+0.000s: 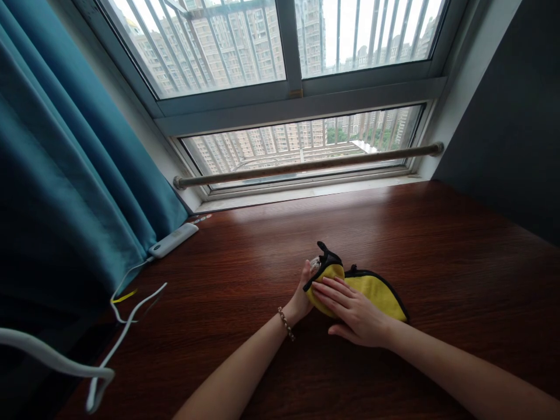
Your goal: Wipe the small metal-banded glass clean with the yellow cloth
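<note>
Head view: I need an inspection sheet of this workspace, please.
Surface: reddish-brown wood-grain tabletop, reflecting daylight.
Job's things: yellow cloth with black edging; small whitish item, partly hidden.
Clutter: flat white device beside the blue curtain; yellow strip.
Hands: left hand partly covered by the cloth, grip unclear; right hand laid on the cloth.
Cables: white cable at left.
Surroundings: window, rail, dark wall.

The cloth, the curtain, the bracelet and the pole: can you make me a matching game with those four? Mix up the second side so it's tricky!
1. Cloth
2. Curtain
3. Bracelet
4. Pole

A. Around the left wrist
B. Running across the lower part of the window
C. Yellow with black edging
D. Blue

Right pairs: 1-C, 2-D, 3-A, 4-B
</note>
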Motion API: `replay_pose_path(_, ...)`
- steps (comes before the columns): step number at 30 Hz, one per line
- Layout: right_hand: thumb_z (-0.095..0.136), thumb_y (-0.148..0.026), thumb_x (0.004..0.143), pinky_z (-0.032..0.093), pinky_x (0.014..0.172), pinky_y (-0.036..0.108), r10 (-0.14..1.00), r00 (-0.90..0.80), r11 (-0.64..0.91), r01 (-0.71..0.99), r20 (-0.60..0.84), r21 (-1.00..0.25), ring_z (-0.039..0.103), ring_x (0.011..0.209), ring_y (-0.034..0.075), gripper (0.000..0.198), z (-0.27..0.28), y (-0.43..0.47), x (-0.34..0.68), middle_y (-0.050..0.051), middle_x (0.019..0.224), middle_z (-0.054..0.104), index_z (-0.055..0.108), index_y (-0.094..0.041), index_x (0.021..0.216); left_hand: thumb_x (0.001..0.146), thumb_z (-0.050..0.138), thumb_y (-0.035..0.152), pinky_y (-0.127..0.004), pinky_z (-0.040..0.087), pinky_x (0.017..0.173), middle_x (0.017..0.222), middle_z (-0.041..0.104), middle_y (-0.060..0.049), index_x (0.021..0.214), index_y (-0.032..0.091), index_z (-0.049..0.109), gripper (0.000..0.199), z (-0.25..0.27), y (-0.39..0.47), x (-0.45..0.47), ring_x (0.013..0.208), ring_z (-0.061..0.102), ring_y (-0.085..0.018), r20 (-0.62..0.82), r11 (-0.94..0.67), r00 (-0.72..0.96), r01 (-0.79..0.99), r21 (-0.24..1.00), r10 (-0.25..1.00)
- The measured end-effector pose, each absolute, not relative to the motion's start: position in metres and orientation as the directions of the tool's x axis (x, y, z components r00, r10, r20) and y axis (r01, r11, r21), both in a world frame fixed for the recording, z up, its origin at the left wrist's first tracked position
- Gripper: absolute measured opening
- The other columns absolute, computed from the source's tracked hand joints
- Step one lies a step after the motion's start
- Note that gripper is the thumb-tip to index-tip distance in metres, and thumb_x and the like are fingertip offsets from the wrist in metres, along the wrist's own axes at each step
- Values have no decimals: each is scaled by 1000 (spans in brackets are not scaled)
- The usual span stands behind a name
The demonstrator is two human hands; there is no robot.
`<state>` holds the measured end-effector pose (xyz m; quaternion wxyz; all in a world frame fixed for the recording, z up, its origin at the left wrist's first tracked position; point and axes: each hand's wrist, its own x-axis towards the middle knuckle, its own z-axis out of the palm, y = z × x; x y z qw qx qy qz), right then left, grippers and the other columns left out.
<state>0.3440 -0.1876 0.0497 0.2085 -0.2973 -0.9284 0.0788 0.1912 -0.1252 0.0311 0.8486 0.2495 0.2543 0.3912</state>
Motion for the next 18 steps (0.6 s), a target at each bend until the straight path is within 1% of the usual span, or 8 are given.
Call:
replay_pose_path(3,36,-42,95,21,109,47,602,-680,799,523,419,-297,12,135,27,59,47,-187,345,11,146,24,19,-10,143,80,45,60,-34,43,87,88,68,-12,102,9,63,58,30,-128,190,86,63,-24,-226,573,607,-468,673,762)
replay_pose_path(5,33,-41,96,23,109,48,620,-628,784,524,471,-333,14,134,27,58,46,-187,346,11,145,24,19,-11,143,81,43,59,-29,47,71,79,67,-11,101,9,62,57,28,-129,188,74,63,-21,-218,565,621,-438,699,752)
replay_pose_path(7,32,-39,96,24,108,49,647,-566,760,534,511,-371,17,134,28,56,44,-185,348,12,146,24,19,-12,143,83,41,58,-24,43,51,71,65,-9,100,9,62,56,26,-128,187,60,59,-17,-216,564,632,-422,710,744)
replay_pose_path(9,33,-37,96,26,107,49,695,-487,712,565,529,-416,19,133,28,54,42,-183,349,12,146,23,20,-13,143,83,38,60,-22,36,40,66,62,-8,100,9,61,58,26,-127,185,51,55,-15,-214,572,644,-416,707,734)
replay_pose_path(11,31,-35,96,30,106,47,753,-407,647,599,517,-472,22,133,27,51,40,-180,350,12,145,24,21,-15,143,82,33,64,-21,32,36,66,61,-8,100,10,60,62,28,-124,183,47,52,-14,-214,582,655,-415,700,724)
replay_pose_path(13,27,-35,97,31,105,46,786,-372,608,609,493,-509,23,132,26,50,39,-179,351,11,146,23,22,-16,143,81,29,66,-21,33,37,67,60,-8,99,12,59,65,30,-122,182,46,52,-14,-220,593,657,-420,687,721)
replay_pose_path(15,25,-41,97,28,106,47,775,-413,628,587,478,-510,19,133,26,53,40,-178,351,11,146,22,20,-15,143,81,28,67,-21,34,38,66,60,-7,96,13,59,64,31,-121,182,46,52,-14,-226,597,651,-430,677,725)
replay_pose_path(18,24,-51,95,21,108,49,703,-547,711,527,454,-467,11,135,28,62,44,-179,351,11,147,20,19,-12,143,83,28,65,-21,36,40,66,60,-6,97,13,59,62,30,-121,181,48,54,-15,-239,606,647,-430,669,724)
